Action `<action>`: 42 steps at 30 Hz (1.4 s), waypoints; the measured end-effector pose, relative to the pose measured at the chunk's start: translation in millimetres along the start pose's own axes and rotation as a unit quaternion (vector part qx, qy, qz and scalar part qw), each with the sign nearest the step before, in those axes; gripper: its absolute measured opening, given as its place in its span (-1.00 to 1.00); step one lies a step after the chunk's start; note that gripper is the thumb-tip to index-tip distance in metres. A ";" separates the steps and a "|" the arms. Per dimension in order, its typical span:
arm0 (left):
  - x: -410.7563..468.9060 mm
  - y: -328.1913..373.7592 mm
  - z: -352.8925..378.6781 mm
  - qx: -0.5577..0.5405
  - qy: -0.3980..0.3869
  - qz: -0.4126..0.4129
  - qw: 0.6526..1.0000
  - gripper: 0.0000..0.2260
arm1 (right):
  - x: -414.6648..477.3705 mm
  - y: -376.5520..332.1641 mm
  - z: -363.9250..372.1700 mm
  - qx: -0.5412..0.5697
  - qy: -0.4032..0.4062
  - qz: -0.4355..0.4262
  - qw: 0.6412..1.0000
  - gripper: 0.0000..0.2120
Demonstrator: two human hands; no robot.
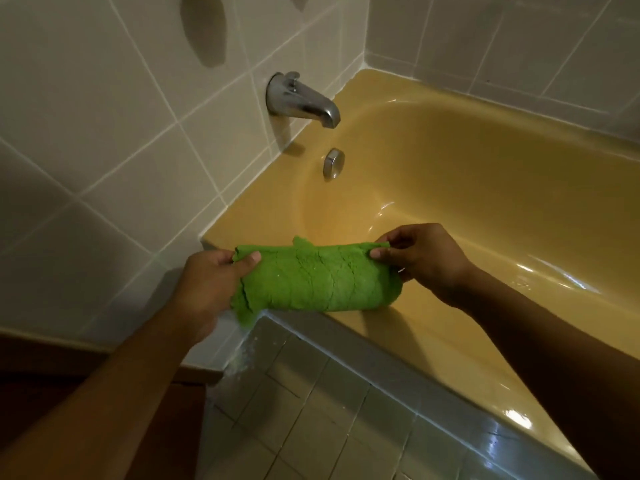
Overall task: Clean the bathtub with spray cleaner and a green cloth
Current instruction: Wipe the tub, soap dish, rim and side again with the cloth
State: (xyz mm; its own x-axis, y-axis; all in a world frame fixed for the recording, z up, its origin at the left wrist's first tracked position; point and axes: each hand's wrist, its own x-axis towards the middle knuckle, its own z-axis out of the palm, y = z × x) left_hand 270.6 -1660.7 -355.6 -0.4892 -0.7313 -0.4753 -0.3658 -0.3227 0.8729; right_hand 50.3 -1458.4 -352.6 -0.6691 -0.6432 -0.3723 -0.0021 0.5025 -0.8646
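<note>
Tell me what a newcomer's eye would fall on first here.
The bright green cloth stands out at the centre, held by the left hand at one end and the right hand at the other. Behind it lies the glossy yellow tub, with a chrome spout on the tiled wall above its end.

Left hand [207, 278] and right hand [420, 258] pinch the green cloth [311, 278] above the bathtub [450, 174] rim

The yellow bathtub [450, 174] has its near corner rim just below the left hand [211, 271] and right hand [422, 258]. Beyond them, a round metal overflow cap [333, 163] sits on its end wall.
</note>
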 end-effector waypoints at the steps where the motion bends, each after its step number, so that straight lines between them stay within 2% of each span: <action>1: 4.4 -1.5 0.7 0.001 0.007 -0.010 1.000 -0.91 | 6.1 0.4 1.9 -0.003 0.016 0.002 1.000 -0.84; 4: 18.7 -7.1 5.2 0.062 0.069 0.039 0.995 -0.97 | 23.9 2.7 12.0 -0.047 0.063 0.012 0.997 -0.83; 7: 27.7 -13.2 12.4 0.120 0.105 0.097 0.982 -0.81 | 38.2 10.6 23.5 -0.144 0.077 0.029 0.986 -0.79; 10: 24.2 -22.4 16.3 0.265 0.085 0.165 0.946 -0.63 | 45.8 20.3 31.9 -0.225 -0.033 0.102 0.968 -0.43; 12: 15.4 -32.2 19.3 0.374 0.099 0.192 0.902 -0.51 | 43.9 25.3 36.6 -0.216 -0.101 0.143 0.961 -0.27; 13: 13.8 -40.8 20.1 0.397 0.116 0.183 0.892 -0.44 | 40.9 26.6 38.4 -0.210 -0.114 0.158 0.958 -0.23; 14: 11.9 -48.0 20.6 0.397 0.131 0.153 0.895 -0.38 | 38.2 27.3 39.9 -0.211 -0.113 0.166 0.957 -0.21; 15: 12.4 -56.1 20.9 0.361 0.128 0.104 0.918 -0.31 | 37.1 28.6 40.5 -0.215 -0.101 0.169 0.957 -0.20; 17: 15.5 -66.8 23.3 0.178 0.073 -0.033 0.981 -0.23 | 39.1 29.2 40.9 -0.213 -0.076 0.176 0.958 -0.20; 18: 13.6 -67.9 25.4 0.069 0.036 -0.110 0.991 -0.32 | 39.0 27.2 41.5 -0.208 -0.072 0.174 0.960 -0.21; 19: 13.5 -69.4 26.7 -0.020 0.001 -0.169 0.985 -0.44 | 39.9 25.9 41.6 -0.207 -0.070 0.164 0.962 -0.24; 21: 17.5 -72.8 28.8 -0.098 -0.016 -0.193 0.976 -0.57 | 42.9 26.1 41.0 -0.206 -0.065 0.118 0.969 -0.37; 25: 11.6 -64.3 31.8 -0.100 0.050 -0.118 0.987 -0.81 | 42.1 8.8 35.4 -0.117 -0.035 0.023 0.992 -0.62; 29: 10.1 -34.7 17.9 -0.133 0.103 -0.015 0.986 -0.94 | 59.4 -37.2 42.0 -0.040 -0.021 -0.058 0.997 -0.63; 31: 16.1 -30.2 10.9 -0.141 0.144 -0.015 0.979 -0.96 | 77.3 -55.6 55.8 -0.080 -0.019 -0.071 0.994 -0.53; 34: 21.6 -48.5 9.5 -0.138 0.175 -0.085 0.971 -0.91 | 92.3 -68.3 87.2 -0.268 -0.030 -0.058 0.961 -0.32; 36: 16.4 -60.7 13.0 -0.151 0.144 -0.118 0.971 -0.87 | 86.0 -66.4 114.0 -0.358 -0.030 -0.055 0.932 -0.28; 38: 9.2 -64.0 8.2 -0.132 0.078 -0.148 0.977 -0.87 | 74.2 -61.0 146.2 -0.399 -0.038 -0.060 0.914 -0.26; 40: 7.0 -61.0 -12.0 -0.057 0.044 -0.173 0.982 -0.95 | 64.0 -55.1 177.2 -0.415 -0.057 -0.055 0.906 -0.22; 42: 17.6 -60.7 -42.7 0.098 0.099 -0.102 0.985 -0.85 | 60.8 -46.8 197.0 -0.413 -0.055 -0.046 0.908 -0.18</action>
State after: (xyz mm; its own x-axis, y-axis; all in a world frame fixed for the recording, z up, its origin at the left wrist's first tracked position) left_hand 318.0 -1679.7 -412.3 -0.2334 -0.7721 -0.5911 -0.5962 -0.3666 0.7143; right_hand 156.1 -1634.8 -401.3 -0.5593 -0.7360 -0.3814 -0.6418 0.6757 -0.3626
